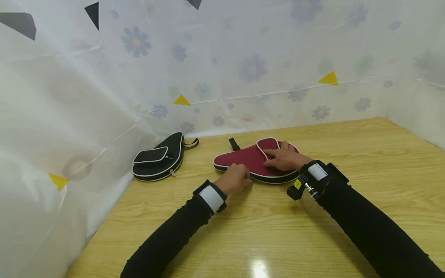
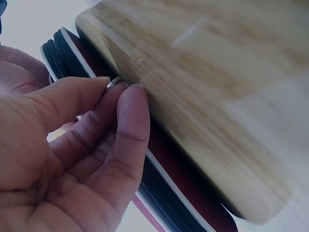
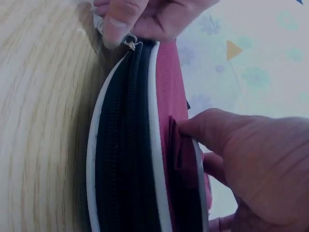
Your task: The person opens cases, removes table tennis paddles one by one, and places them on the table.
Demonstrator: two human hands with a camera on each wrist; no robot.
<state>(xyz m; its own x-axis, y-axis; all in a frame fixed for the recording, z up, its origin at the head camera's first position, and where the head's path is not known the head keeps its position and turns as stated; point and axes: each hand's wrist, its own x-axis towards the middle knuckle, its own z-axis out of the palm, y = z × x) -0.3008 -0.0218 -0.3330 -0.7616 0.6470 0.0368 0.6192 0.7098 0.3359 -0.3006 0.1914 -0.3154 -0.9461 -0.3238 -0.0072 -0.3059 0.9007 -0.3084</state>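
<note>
A red table tennis bat case [image 1: 240, 157] with white piping and a black zipped side lies on the table, its narrow end to the left. My left hand [image 1: 236, 178] is at its near edge and pinches the metal zipper pull [image 2: 113, 83] between thumb and fingers. In the right wrist view, the two rows of zipper teeth [image 3: 126, 106] below the pull appear slightly apart. My right hand [image 1: 286, 159] holds the case by its raised front pocket [image 3: 188, 164], thumb on the near side and fingers across it. Part of the pocket is hidden under that hand.
A black bat case [image 1: 158, 168] with white piping, a front pocket and a wrist strap [image 1: 192, 143] lies at the table's back left. Behind the wooden table [image 1: 264, 227] hangs a pale flowered curtain [image 1: 222, 69]; more of it runs along the left side.
</note>
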